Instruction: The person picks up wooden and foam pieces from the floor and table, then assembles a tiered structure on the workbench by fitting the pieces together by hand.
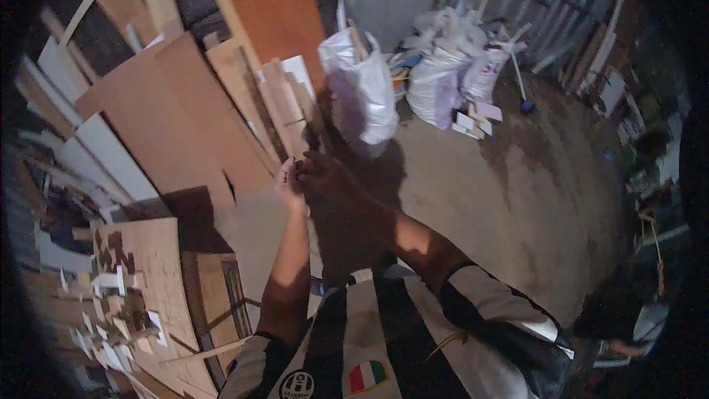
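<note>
My left hand (289, 182) is raised in front of my body, partly lit, its fingers curled and pressed together. Close against it, my right hand (325, 176) lies in shadow with its fingers bent toward the left fingertips. A small dark spot shows between the two hands, but I cannot make out whether it is a thing they hold. Just beyond them, narrow wood offcuts (281, 100) stand upright, leaning against a reddish-brown board (277, 11).
A large brown panel (166, 111) leans at the left. Below it is a wooden workbench (151, 251) with scattered wood pieces. White sacks (369, 96) stand ahead, beside more stuffed sacks (439, 81) and small white blocks (470, 124) on the concrete floor (509, 222). Clutter lines the right wall.
</note>
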Demonstrator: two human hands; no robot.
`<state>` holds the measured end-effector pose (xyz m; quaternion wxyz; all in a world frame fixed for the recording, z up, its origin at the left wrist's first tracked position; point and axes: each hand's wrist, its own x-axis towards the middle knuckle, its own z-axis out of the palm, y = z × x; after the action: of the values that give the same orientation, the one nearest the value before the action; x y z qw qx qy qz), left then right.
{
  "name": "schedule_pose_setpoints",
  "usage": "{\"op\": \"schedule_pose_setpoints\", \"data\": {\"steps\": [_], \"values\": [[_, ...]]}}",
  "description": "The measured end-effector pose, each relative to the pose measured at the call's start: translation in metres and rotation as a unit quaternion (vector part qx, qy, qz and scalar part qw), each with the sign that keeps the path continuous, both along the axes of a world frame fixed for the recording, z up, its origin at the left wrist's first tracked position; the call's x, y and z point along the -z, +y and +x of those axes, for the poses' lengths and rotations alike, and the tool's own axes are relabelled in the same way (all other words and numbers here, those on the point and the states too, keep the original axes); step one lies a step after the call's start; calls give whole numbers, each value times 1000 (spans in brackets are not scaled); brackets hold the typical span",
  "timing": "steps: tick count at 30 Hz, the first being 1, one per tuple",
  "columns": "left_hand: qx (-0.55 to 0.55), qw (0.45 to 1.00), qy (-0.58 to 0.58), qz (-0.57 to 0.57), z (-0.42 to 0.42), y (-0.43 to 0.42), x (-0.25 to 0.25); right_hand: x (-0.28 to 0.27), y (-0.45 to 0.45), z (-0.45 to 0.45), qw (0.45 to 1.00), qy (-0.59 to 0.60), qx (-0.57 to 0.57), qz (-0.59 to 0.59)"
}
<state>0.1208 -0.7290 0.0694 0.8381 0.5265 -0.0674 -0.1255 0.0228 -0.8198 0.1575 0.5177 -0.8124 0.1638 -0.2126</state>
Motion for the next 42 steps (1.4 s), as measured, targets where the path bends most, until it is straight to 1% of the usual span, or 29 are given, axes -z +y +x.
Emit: {"op": "schedule_pose_setpoints", "data": {"steps": [1,2,3,4,6,7,8,9,10,11,12,13,14,16,17,19,21,22,24,25,27,30,31,33,35,36,37,39,42], "values": [[35,998,49,5,-14,-39,11,9,-33,-21,999,4,33,-1],[38,995,90,12,-15,-46,15,16,-42,-24,998,-66,5,21],[53,994,91,11,-5,-56,44,24,-67,-40,994,-100,12,27],[117,992,-27,25,-6,-97,81,30,-93,-55,990,-135,18,32],[163,976,-143,34,-11,-104,81,30,-97,-68,994,-89,58,16],[163,958,-202,119,-41,-135,53,33,-120,-88,993,-65,96,9],[137,934,-259,206,-54,-135,36,33,-117,-91,993,-42,110,3],[148,933,-260,202,-63,-148,35,33,-124,-98,991,-17,135,-3],[177,952,-198,149,-78,-178,40,40,-148,-114,987,-15,158,-1],[182,969,-132,100,-83,-178,36,38,-149,-116,989,-38,145,-2],[194,967,-132,98,-95,-184,23,40,-152,-122,988,-59,144,-4],[217,967,-74,113,-115,-211,-1,71,-183,-131,984,-58,167,-1],[215,968,-14,127,-122,-212,-16,122,-200,-125,975,-82,182,-95],[239,959,-41,145,-124,-245,3,142,-229,-137,953,-98,215,-191],[251,952,-71,162,-120,-264,26,160,-242,-141,956,-66,237,-160],[271,946,-95,147,-137,-289,17,156,-258,-155,956,0,277,-96],[288,941,-119,134,-140,-320,33,146,-278,-166,950,48,306,-43],[312,914,-216,141,-130,-341,71,137,-288,-171,946,64,318,-25],[338,877,-310,142,-131,-379,85,103,-314,-181,956,43,290,-18],[338,929,-120,97,-143,-395,72,97,-328,-184,954,45,296,-18],[329,940,78,49,-147,-430,70,89,-357,-186,958,-17,285,20],[320,940,67,92,-142,-478,84,99,-405,-184,952,14,305,30],[311,944,-81,72,-144,-492,82,99,-422,-185,951,19,308,32],[297,927,-225,49,-143,-517,84,100,-448,-186,946,-9,312,89],[370,919,-17,133,-141,-554,86,110,-479,-186,940,-27,325,97],[373,918,-16,136,-142,-564,86,112,-490,-187,935,-45,337,103],[315,905,-248,140,-144,-572,86,114,-500,-190,933,-45,340,107],[246,837,-469,135,-149,-588,84,116,-520,-198,929,12,367,42],[284,857,-408,138,-162,-613,39,112,-551,-205,929,-23,369,32]]}}
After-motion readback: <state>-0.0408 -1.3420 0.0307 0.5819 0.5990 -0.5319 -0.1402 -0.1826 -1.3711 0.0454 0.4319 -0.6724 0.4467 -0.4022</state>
